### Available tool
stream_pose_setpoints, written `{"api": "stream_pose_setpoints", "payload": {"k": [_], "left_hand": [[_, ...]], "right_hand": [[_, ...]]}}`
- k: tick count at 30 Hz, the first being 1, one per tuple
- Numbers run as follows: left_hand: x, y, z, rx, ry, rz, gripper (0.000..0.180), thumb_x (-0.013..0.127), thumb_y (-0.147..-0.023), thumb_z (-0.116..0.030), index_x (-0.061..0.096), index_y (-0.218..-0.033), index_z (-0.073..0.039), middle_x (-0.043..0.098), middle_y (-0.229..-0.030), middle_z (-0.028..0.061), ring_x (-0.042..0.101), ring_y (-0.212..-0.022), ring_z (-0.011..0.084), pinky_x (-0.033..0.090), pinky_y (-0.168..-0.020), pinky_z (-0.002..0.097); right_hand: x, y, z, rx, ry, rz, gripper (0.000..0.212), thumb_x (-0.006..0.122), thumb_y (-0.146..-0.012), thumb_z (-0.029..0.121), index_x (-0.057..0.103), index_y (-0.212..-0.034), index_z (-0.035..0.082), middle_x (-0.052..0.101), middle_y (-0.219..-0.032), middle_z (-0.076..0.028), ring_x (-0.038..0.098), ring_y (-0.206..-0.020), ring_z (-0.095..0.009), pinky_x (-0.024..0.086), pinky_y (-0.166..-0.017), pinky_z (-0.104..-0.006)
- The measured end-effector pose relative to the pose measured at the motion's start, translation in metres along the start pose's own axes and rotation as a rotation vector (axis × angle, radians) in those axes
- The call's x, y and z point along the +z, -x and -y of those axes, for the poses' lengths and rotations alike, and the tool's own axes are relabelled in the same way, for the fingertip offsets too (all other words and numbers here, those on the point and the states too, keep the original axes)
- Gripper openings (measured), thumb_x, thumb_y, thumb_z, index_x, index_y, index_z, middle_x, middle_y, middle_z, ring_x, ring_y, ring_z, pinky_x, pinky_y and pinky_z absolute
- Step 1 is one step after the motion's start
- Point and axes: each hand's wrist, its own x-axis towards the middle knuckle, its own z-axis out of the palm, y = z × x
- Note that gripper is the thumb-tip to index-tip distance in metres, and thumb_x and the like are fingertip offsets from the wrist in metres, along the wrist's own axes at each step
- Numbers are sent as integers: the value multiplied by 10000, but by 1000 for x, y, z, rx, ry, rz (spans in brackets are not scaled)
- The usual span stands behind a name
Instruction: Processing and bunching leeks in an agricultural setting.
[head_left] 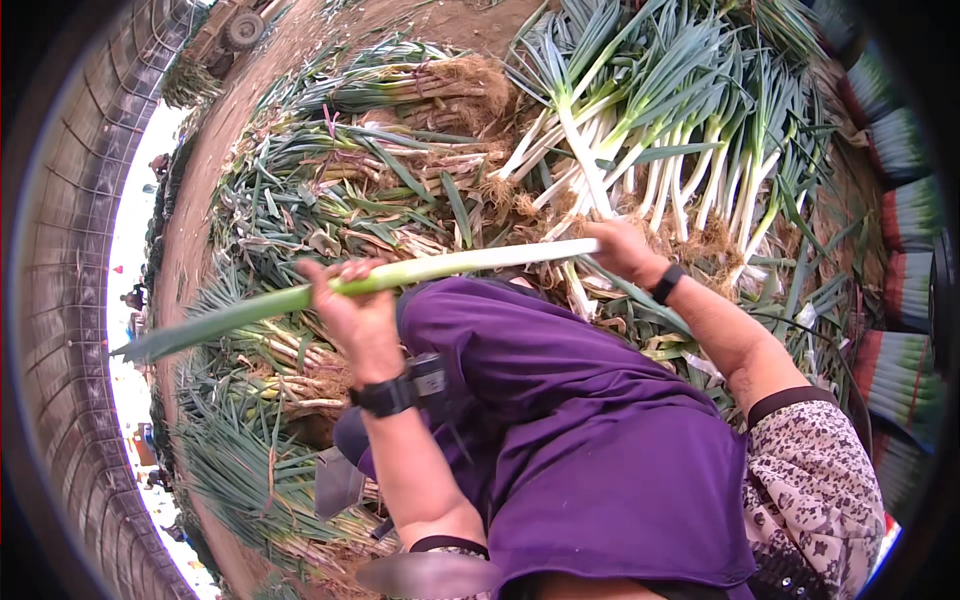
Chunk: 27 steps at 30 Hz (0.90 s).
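A long leek (450,264) lies across both hands above my lap, its green tip pointing left and its white end to the right. My left hand (355,308) is wrapped round its green part, thumb up. At the white end, my right hand (622,250) has closed its fingers on the stalk; the very end is hidden in them. Just beyond the right hand lies a pile of pale, clean-stemmed leeks (690,160) with roots toward me. Left of it are heaped bundles of leeks (370,80) with brown, soil-covered roots.
More leek bundles (235,450) lie on the left by my knee. Packed bundles (905,375) with red and white wrapping stand along the right edge. A curved ribbed wall (75,300) rises on the far left. A wheeled vehicle (243,30) stands at the far left top.
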Motion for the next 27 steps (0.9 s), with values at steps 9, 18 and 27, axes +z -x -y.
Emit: {"api": "stream_pose_setpoints", "payload": {"k": [9,18,27], "left_hand": [[-58,10,-74,159,-27,-52,441,628,-832,-440,408,-674,-91,387,-595,6,411,-568,142,436,-712,365],[-72,32,-56,170,119,39,425,597,-857,-406,508,-936,2,491,-772,81,497,-725,206,414,-831,426],[-108,87,-93,343,25,-12,393,528,-896,-446,511,-924,-55,429,-643,14,452,-632,172,430,-746,370]], "right_hand": [[-44,91,-112,770,201,256,293,611,-756,246,607,-944,21,646,-888,-183,618,-813,-351,490,-719,-408],[-36,-8,45,-47,-11,138,720,614,-690,54,358,-1362,85,434,-1307,-185,357,-1251,-362,262,-1075,-446],[45,-32,47,-149,3,221,278,665,-701,65,609,-973,74,594,-1076,-107,539,-1007,-320,444,-832,-398]]}}
